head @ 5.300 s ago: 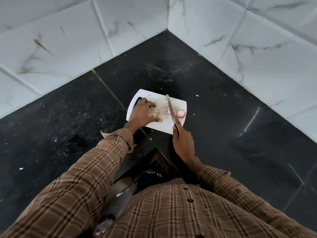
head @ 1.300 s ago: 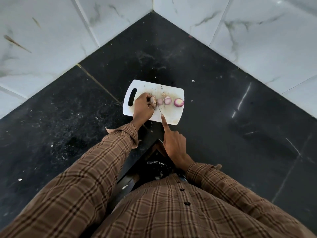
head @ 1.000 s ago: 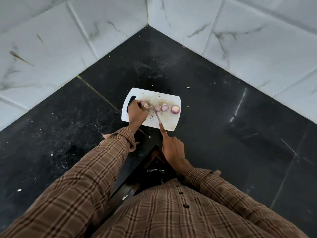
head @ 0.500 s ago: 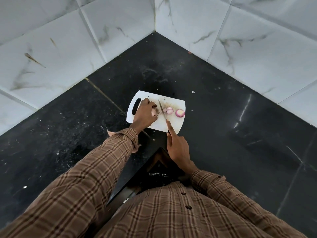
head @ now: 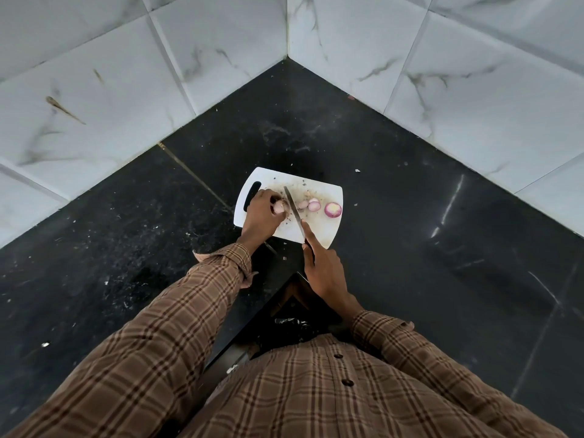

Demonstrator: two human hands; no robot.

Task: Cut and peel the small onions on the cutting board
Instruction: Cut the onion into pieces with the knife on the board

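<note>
The left hand (head: 264, 213) pinches an onion (head: 279, 206) on the board (head: 319, 230). The right hand (head: 325, 268) grips a knife (head: 292, 208), its blade just right of that onion. Cut pieces (head: 332, 209) lie farther right.

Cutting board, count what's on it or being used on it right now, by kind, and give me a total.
Onion pieces lying loose: 3
Onion held in the left hand: 1
Knife, gripped by the right hand: 1
Total: 5 on the cutting board
</note>
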